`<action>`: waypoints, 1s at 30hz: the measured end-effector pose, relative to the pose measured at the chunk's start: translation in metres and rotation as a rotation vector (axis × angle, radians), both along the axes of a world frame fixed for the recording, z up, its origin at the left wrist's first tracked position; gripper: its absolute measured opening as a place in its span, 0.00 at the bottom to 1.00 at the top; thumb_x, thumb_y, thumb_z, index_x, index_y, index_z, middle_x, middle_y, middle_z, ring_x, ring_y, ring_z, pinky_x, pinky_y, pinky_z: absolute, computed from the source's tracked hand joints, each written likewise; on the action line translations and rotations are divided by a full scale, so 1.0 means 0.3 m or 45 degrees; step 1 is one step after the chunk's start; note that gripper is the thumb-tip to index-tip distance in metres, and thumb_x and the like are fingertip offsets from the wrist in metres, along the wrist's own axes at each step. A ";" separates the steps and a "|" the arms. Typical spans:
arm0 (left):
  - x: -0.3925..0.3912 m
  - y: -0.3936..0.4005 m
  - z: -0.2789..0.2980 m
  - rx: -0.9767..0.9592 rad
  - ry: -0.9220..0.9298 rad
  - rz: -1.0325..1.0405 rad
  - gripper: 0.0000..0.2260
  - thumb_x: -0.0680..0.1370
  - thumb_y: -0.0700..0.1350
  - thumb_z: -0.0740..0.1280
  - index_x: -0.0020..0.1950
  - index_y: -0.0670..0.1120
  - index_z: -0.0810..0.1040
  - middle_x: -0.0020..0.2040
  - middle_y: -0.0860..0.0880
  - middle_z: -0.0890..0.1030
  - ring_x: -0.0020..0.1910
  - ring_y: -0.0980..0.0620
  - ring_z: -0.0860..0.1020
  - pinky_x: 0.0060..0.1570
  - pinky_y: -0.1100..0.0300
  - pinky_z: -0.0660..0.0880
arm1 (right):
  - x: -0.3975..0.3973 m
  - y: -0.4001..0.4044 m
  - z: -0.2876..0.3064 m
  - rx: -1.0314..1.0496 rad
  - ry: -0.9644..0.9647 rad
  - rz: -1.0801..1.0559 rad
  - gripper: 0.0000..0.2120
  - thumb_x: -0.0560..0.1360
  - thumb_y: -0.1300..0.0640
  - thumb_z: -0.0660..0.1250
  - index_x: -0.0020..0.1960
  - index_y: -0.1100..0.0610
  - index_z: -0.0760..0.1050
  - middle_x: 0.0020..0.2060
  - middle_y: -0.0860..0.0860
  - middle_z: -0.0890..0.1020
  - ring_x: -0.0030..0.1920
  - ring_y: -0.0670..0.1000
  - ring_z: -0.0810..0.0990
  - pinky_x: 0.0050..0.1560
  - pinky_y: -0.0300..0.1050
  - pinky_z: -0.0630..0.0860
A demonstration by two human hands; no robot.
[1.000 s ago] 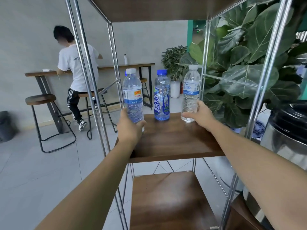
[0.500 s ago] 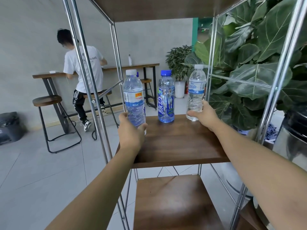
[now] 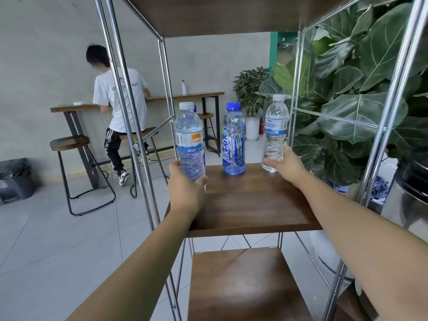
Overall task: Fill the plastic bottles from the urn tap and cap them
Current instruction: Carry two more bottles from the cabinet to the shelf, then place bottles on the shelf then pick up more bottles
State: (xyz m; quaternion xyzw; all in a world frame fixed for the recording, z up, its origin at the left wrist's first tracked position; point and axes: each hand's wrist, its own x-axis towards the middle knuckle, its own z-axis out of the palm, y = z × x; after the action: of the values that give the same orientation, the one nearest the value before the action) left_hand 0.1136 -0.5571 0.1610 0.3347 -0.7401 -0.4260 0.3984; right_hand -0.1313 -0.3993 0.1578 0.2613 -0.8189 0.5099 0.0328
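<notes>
Three capped plastic bottles stand at the wooden shelf point(image 3: 250, 205) of a metal rack. My left hand point(image 3: 185, 193) grips the base of the left bottle point(image 3: 188, 140), clear with a white cap, held just above the shelf's left edge. A blue-capped bottle point(image 3: 233, 140) with a blue label stands untouched in the middle. My right hand point(image 3: 287, 166) grips the lower part of the right bottle point(image 3: 275, 130), a white-capped one tilted slightly and lifted near the shelf's back right corner. The steel urn point(image 3: 410, 205) is partly visible at the right edge; its tap is out of sight.
Chrome rack posts point(image 3: 129, 126) frame the shelf, with a lower shelf point(image 3: 240, 286) beneath. Large-leaved plants point(image 3: 359, 107) crowd the right side. A person point(image 3: 120, 105) sits at a wall counter at the left, beside a stool point(image 3: 71, 144) and a grey bin point(image 3: 15, 179).
Both bottles have risen a little off the shelf in my hands. The view has shifted slightly, and the middle bottle has stayed put.
</notes>
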 end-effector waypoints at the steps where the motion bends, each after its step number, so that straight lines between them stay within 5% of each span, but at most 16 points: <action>1: 0.000 0.000 0.003 0.005 -0.022 -0.005 0.30 0.78 0.40 0.75 0.75 0.43 0.63 0.69 0.44 0.78 0.64 0.45 0.78 0.55 0.59 0.70 | 0.000 0.002 -0.001 0.018 0.006 -0.008 0.26 0.76 0.54 0.76 0.71 0.58 0.71 0.60 0.52 0.80 0.61 0.54 0.78 0.58 0.43 0.70; 7: 0.038 0.034 -0.001 0.001 -0.198 -0.014 0.32 0.74 0.47 0.79 0.70 0.40 0.66 0.67 0.40 0.75 0.60 0.42 0.77 0.57 0.48 0.77 | 0.075 0.056 -0.014 0.260 0.010 -0.062 0.18 0.78 0.47 0.72 0.60 0.57 0.74 0.55 0.55 0.80 0.60 0.60 0.79 0.41 0.44 0.68; 11: 0.110 0.090 -0.028 -0.236 -0.434 -0.093 0.30 0.76 0.59 0.74 0.71 0.45 0.70 0.65 0.45 0.77 0.62 0.43 0.77 0.59 0.48 0.77 | 0.196 0.120 -0.030 0.698 0.213 0.088 0.27 0.79 0.35 0.64 0.69 0.52 0.76 0.67 0.51 0.79 0.66 0.55 0.76 0.61 0.48 0.72; 15: 0.201 0.177 -0.059 -0.792 -0.733 -0.156 0.22 0.80 0.70 0.59 0.49 0.51 0.74 0.56 0.50 0.81 0.57 0.46 0.78 0.58 0.50 0.75 | 0.377 0.175 -0.008 0.853 0.375 0.215 0.27 0.83 0.36 0.54 0.76 0.49 0.70 0.75 0.48 0.71 0.74 0.53 0.68 0.72 0.51 0.67; 18: 0.250 0.245 -0.140 -1.136 -0.780 -0.178 0.34 0.79 0.72 0.45 0.66 0.50 0.75 0.68 0.50 0.76 0.71 0.45 0.70 0.73 0.49 0.61 | 0.520 0.260 -0.045 0.927 0.543 0.254 0.27 0.86 0.40 0.46 0.82 0.49 0.58 0.81 0.46 0.59 0.81 0.50 0.55 0.79 0.50 0.53; 21: 0.268 0.294 -0.202 -1.304 -0.748 -0.167 0.40 0.78 0.72 0.45 0.77 0.46 0.68 0.76 0.43 0.71 0.77 0.39 0.65 0.77 0.41 0.57 | 0.635 0.380 -0.111 0.931 0.653 0.202 0.28 0.86 0.40 0.43 0.83 0.49 0.51 0.82 0.45 0.51 0.82 0.49 0.47 0.81 0.49 0.44; 25: 0.276 0.428 -0.236 -1.391 -0.829 -0.328 0.37 0.82 0.68 0.49 0.83 0.44 0.59 0.84 0.40 0.55 0.83 0.39 0.51 0.81 0.40 0.44 | 0.772 0.579 -0.232 0.898 0.832 0.079 0.27 0.85 0.43 0.48 0.79 0.54 0.65 0.80 0.51 0.62 0.80 0.53 0.58 0.80 0.49 0.49; 30: 0.258 0.629 -0.361 -1.561 -0.533 -0.566 0.29 0.79 0.64 0.62 0.69 0.44 0.77 0.73 0.41 0.75 0.74 0.39 0.71 0.75 0.39 0.63 | 0.879 0.889 -0.410 0.840 0.809 -0.185 0.20 0.81 0.47 0.62 0.69 0.54 0.77 0.68 0.50 0.77 0.71 0.53 0.73 0.72 0.52 0.69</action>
State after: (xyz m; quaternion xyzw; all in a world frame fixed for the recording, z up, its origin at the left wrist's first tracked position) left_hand 0.1909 -0.3685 0.0527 -0.0359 -0.9602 0.0718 0.2674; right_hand 0.1323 -0.1327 0.0347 0.3429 -0.9030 0.1131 0.2329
